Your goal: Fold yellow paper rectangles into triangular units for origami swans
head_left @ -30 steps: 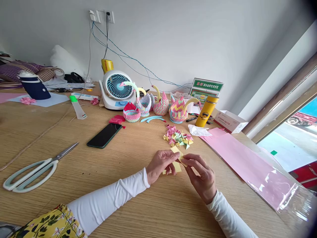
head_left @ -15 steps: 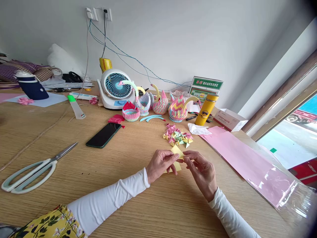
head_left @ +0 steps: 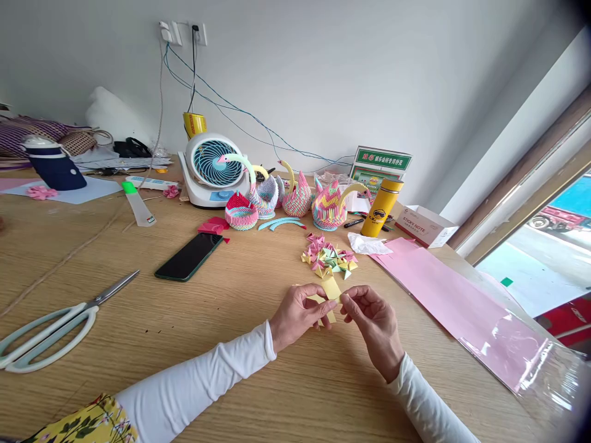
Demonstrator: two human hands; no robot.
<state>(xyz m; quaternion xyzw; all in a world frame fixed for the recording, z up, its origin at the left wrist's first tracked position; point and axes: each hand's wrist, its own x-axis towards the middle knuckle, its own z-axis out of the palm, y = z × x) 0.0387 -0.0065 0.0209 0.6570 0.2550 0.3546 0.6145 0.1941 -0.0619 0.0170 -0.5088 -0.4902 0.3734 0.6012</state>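
Between my two hands is a small piece of yellow paper (head_left: 331,287), held above the table. My left hand (head_left: 300,315) pinches its lower left part between thumb and fingers. With thumb and forefinger, my right hand (head_left: 373,320) grips the paper's right edge. More yellow paper (head_left: 328,319) shows under my left fingers; whether that hand holds it or it lies on the table I cannot tell. Just beyond my hands lies a pile of small folded paper pieces (head_left: 329,255) in pink, yellow and green.
Folded-paper swans (head_left: 329,206) and a fan (head_left: 215,169) stand at the back. A yellow bottle (head_left: 382,208) is beside a sticky note box (head_left: 425,226). Pink paper sheets (head_left: 443,295) lie right. A phone (head_left: 189,256) and scissors (head_left: 69,329) lie left.
The yellow paper between my hands has turned and now looks narrower, like a strip. My hands stay close together, both still on it. The whole view has shifted slightly.
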